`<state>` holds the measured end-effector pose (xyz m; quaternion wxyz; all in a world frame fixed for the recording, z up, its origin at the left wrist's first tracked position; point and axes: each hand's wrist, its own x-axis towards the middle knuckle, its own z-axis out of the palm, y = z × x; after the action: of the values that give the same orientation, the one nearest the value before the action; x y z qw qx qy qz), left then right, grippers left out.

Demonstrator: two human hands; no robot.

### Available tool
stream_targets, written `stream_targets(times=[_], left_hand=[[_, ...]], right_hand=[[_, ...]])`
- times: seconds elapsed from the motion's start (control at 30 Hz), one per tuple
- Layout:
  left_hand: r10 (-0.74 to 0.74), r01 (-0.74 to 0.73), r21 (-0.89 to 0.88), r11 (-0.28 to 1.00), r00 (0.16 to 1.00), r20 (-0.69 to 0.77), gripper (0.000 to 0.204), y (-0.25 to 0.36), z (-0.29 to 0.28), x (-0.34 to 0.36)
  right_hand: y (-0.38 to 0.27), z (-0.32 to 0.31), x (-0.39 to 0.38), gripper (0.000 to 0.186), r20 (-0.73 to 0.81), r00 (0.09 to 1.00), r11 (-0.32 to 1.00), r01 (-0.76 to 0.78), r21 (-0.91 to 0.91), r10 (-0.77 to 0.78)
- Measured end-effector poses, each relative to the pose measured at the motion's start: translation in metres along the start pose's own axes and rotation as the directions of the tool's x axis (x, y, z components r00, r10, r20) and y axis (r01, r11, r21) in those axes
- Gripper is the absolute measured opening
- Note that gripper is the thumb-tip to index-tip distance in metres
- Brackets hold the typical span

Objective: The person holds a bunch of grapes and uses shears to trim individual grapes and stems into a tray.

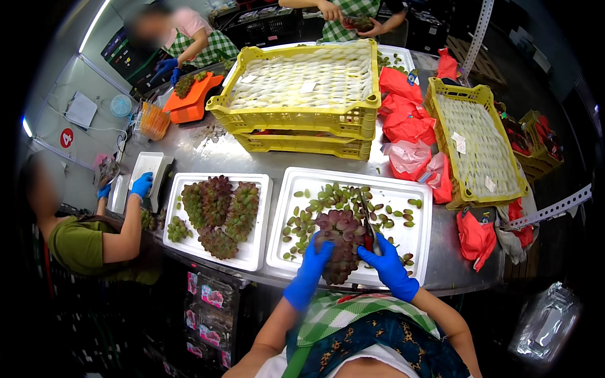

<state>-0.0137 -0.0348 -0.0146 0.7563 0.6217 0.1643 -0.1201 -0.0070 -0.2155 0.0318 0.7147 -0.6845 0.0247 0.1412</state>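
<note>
My left hand (pixel 310 268), in a blue glove, holds a dark purple grape bunch (pixel 337 242) from its left side, over the right white foam tray (pixel 416 242). My right hand (pixel 391 271), also gloved, grips dark scissors (pixel 368 222) with red on the handles, blades upward beside the bunch's right side. Loose green-reddish grapes (pixel 302 220) lie scattered in that tray around the bunch. Just left stands another white foam tray (pixel 179 251) with several green and purple bunches (pixel 217 205).
Stacked yellow crates (pixel 290 116) stand at the back, another yellow crate (pixel 479 145) at the right, with red bags (pixel 406 126) between and below. An orange scale (pixel 186 107) is at the back left. Co-workers work at the left (pixel 113 239) and across the steel table (pixel 195 148).
</note>
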Motion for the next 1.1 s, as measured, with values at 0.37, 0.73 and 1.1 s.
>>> stream_targets(times=[0.37,0.73,1.1], left_hand=[[-0.019,0.080,-0.193,0.978,0.953,0.302,0.062,0.019,-0.007,0.002],[-0.148,0.447,-0.501,0.741,0.836,0.528,0.065,0.010,-0.016,-0.020],[-0.033,0.172,-0.289,0.942,0.902,0.431,0.057,0.019,-0.002,-0.006]], right_hand=[[0.012,-0.017,0.005,0.049,0.388,0.917,0.636,-0.354,0.686,0.091],[-0.027,-0.016,0.016,0.041,0.050,0.995,0.982,0.089,-0.168,-0.081],[-0.071,0.001,0.020,0.044,0.091,0.880,0.713,0.435,-0.549,-0.467]])
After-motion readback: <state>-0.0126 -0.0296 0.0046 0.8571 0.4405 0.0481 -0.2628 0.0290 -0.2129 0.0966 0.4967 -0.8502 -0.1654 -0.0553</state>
